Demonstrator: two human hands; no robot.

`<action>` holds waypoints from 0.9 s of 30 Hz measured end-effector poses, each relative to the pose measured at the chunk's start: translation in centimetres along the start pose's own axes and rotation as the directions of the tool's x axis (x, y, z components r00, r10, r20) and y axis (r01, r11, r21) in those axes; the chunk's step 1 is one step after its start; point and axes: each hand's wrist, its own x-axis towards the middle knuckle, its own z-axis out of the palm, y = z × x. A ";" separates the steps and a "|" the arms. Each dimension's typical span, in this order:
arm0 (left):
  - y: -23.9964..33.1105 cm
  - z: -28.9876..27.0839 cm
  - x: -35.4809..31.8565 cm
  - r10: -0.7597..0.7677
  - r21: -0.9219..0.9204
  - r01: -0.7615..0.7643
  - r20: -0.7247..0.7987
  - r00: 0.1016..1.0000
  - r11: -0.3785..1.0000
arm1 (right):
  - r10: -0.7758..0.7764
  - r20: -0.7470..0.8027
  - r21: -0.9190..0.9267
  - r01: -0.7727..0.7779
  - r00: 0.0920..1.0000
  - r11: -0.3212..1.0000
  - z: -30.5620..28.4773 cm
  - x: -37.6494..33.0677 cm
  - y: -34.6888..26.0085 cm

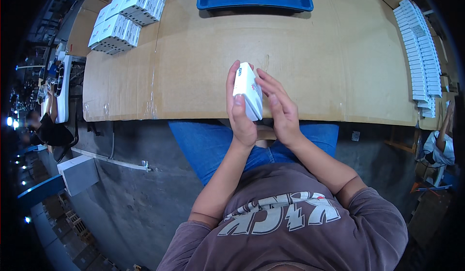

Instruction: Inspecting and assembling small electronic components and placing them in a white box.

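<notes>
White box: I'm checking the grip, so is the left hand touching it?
Touching. The head view shows the left hand gripping the white box, thumb over its surface.

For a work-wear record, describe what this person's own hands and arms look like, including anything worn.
The left hand and right hand are bare, without gloves; no watch or bracelet shows. Both forearms are uncovered. The short sleeves are a muted greyish purple.

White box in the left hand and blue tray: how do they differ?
The white box is small; the blue tray is much wider. The white box is held in the left hand; the blue tray sits at the table's far side. Both look roughly rectangular.
</notes>
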 end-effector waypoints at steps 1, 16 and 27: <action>0.3 0.0 0.0 0.025 0.008 -0.025 0.008 1.000 1.000 | 0.001 0.000 0.001 -0.001 1.000 1.000 -0.1 0.1 0.6; -0.9 -0.2 -1.1 0.208 0.110 -0.221 0.120 0.971 0.969 | 0.498 0.484 0.723 -0.649 0.720 0.236 -1.1 0.0 2.9; -1.1 -1.8 -1.4 0.309 0.525 -0.361 0.187 0.932 0.771 | 0.567 0.122 0.393 -0.564 0.815 0.726 0.6 -0.6 -3.0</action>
